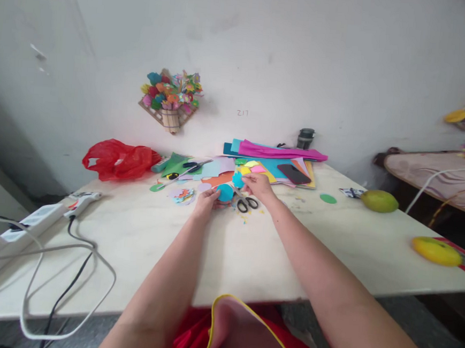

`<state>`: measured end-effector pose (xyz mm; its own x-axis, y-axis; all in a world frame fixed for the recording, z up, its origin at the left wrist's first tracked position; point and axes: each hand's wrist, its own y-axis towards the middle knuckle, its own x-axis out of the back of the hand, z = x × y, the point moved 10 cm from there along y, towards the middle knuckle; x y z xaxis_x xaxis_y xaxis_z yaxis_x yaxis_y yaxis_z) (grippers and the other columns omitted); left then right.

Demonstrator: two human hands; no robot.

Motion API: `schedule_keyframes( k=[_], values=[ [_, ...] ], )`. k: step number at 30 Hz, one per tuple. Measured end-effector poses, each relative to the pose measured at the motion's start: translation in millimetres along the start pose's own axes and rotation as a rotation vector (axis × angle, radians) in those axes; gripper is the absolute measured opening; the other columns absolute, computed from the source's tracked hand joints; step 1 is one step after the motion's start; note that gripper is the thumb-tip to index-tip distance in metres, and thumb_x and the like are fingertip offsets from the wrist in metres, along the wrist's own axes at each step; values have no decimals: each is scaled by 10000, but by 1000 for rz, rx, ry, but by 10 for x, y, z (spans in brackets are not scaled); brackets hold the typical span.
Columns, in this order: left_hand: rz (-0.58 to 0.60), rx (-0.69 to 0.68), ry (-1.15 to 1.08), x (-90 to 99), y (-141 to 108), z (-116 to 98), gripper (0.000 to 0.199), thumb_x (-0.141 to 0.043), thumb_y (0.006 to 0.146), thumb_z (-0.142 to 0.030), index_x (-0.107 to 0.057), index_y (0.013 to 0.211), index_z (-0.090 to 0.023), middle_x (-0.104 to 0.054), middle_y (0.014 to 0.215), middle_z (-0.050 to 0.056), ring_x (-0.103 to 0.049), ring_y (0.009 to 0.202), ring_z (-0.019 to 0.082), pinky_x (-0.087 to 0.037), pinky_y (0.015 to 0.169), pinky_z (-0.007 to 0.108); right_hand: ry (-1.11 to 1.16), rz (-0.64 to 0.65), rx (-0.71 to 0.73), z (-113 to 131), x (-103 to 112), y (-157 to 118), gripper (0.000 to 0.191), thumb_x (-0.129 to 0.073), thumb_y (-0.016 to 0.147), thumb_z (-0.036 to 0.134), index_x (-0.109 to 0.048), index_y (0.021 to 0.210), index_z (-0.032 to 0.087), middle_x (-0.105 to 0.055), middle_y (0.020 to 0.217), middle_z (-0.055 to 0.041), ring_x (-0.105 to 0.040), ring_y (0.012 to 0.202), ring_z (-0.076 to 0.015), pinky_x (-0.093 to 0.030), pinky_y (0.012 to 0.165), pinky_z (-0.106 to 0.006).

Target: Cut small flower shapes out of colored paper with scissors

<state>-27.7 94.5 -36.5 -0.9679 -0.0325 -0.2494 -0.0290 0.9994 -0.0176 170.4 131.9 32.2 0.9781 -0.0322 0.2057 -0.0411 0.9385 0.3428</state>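
My left hand point(206, 201) pinches the edge of a round blue paper disc point(225, 193) above the table. Between the fingers of my right hand point(258, 185) is a smaller blue paper cutout point(238, 180) with a wavy edge, close beside the disc. A pair of scissors point(248, 204) with black handles lies just below my hands, among tiny paper scraps. Left of my left hand sits a small pile of coloured paper cutouts point(183, 195). An orange paper sheet point(221, 179) lies behind the disc.
A red plastic bag point(119, 159), a second pair of scissors point(193, 165), coloured sheets and a dark phone point(294, 173) are at the back. On the right lie a green mango point(379, 201) and a yellow one point(437, 250). Cables and a power strip point(35, 223) occupy the left.
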Motion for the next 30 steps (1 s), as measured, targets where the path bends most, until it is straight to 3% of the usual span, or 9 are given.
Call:
schedule_keyframes(
  k=[3,7,10,13,17,19,22,27,30],
  values=[
    [0,-3,-57,28,12,-2,171,-805,843,-251,-689,876,-130,-782,785,100,-778,682,223,-597,593,267,8,38,115,179,-234,-77,113,-740,802,314,-776,802,207,-748,693,-10,-687,611,-172,-535,605,-271],
    [-6,3,-107,61,37,19,173,-807,835,-244,-664,850,-148,-764,765,79,-764,692,208,-637,688,312,22,6,180,129,-384,-237,223,-706,847,406,-770,776,205,-771,766,-42,-732,756,-217,-576,688,-306],
    [14,6,-102,38,40,18,193,-829,803,-254,-665,848,-163,-743,726,49,-738,660,190,-644,703,326,3,13,129,-30,-497,-286,81,-749,774,291,-769,770,212,-782,790,-49,-740,787,-227,-600,759,-339],
    [35,-4,-76,16,37,4,222,-847,770,-279,-671,845,-167,-736,713,36,-718,621,175,-625,655,301,12,3,54,-164,-563,-292,168,-746,768,247,-811,923,232,-763,765,-28,-732,758,-229,-603,743,-353],
    [51,-18,-33,13,34,-11,286,-869,739,-350,-665,833,-174,-729,699,36,-731,642,192,-617,659,308,-28,-24,13,-229,-563,-284,141,-755,752,210,-805,881,239,-760,762,-20,-731,766,-236,-598,770,-367],
    [59,-14,-27,6,25,-14,273,-859,742,-343,-673,843,-170,-745,721,50,-739,662,199,-617,663,308,-77,-67,68,-179,-509,-272,33,-779,738,214,-777,760,238,-779,835,-43,-740,860,-253,-593,848,-390],
    [62,6,-32,-9,0,-15,193,-810,763,-282,-681,836,-159,-764,737,70,-745,661,202,-611,636,293,-58,-141,153,-106,-421,-261,102,-811,694,212,-723,647,230,-786,943,-82,-726,1016,-277,-573,938,-408],
    [97,42,-29,-63,-24,-2,128,-754,774,-237,-673,823,-151,-771,727,85,-768,675,228,-633,652,315,146,-105,-72,-354,-478,-248,116,-806,663,291,-724,654,209,-727,709,-23,-696,755,-233,-576,760,-370],
    [121,59,-24,-91,-21,14,147,-750,785,-256,-666,822,-141,-789,774,126,-795,752,267,-646,695,341,204,-124,-129,-406,-473,-273,149,-826,619,306,-731,653,198,-702,644,-3,-666,680,-208,-559,716,-347]
  ],
)
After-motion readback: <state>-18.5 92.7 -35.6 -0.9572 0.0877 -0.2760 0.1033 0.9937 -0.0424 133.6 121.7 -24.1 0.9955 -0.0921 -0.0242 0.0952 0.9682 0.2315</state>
